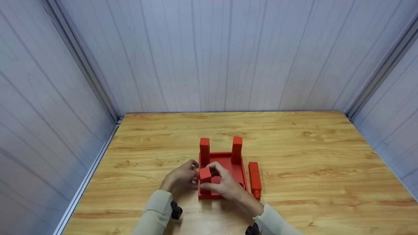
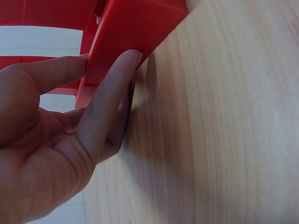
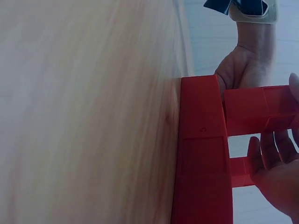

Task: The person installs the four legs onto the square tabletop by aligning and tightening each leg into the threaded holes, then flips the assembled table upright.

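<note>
In the lower middle, I see the right hand (image 1: 227,186) pinching a red post (image 1: 205,174), partly covered by fingers; the left hand (image 1: 183,175) touches the red tray (image 1: 223,160), whether clamped I cannot tell.

Both hands (image 1: 183,175) (image 1: 226,186) close together, fingers (image 1: 212,186) bent

This seems to be a work booth: pale panelled walls (image 1: 209,55) enclose the wood-grain bench (image 1: 310,156) on three sides.
</note>
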`<state>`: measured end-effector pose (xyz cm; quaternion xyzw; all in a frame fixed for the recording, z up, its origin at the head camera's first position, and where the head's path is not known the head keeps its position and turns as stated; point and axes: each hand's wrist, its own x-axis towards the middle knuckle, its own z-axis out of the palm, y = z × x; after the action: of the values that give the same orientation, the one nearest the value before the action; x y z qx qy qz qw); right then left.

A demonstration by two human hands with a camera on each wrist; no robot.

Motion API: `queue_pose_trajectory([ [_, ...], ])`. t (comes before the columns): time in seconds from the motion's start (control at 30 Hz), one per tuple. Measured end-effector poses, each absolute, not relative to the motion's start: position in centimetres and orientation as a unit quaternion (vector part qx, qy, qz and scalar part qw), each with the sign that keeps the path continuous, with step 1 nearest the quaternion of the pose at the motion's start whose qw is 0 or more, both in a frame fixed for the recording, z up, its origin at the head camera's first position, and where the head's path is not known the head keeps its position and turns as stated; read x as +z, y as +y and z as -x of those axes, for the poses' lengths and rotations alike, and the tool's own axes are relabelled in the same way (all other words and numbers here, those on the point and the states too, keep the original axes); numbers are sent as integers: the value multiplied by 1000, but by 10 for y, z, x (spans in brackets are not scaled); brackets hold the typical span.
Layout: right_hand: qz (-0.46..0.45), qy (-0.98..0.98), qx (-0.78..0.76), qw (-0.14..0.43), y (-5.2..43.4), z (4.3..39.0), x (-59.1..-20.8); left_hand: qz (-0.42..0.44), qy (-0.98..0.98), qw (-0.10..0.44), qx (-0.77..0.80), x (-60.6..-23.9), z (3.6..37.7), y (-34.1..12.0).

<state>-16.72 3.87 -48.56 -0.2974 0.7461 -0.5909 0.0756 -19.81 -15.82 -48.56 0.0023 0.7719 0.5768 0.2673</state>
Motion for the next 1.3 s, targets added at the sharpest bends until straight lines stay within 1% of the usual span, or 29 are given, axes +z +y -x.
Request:
queue_pose_trajectory([
  [0.13, 318, 739, -588, 82, 41, 168, -486, -4, 771, 265, 579, -485, 198, -159],
  [0.37, 353, 710, -607, 54, 43, 169, -485, 0, 771, 267, 579, -484, 198, -158],
  [0.5, 349, 705, -615, 46, 42, 167, -483, 2, 775, 263, 575, -485, 199, -158],
  [0.77, 307, 731, -606, 53, 40, 153, -453, -2, 782, 259, 567, -486, 199, -158],
  [1.03, 303, 743, -595, 35, 38, 162, -478, -5, 781, 263, 566, -486, 200, -159],
  [1.2, 325, 748, -578, 25, 40, 165, -484, -11, 778, 264, 569, -486, 199, -160],
  [1.3, 338, 747, -572, 33, 42, 166, -485, -10, 777, 262, 572, -485, 198, -160],
])
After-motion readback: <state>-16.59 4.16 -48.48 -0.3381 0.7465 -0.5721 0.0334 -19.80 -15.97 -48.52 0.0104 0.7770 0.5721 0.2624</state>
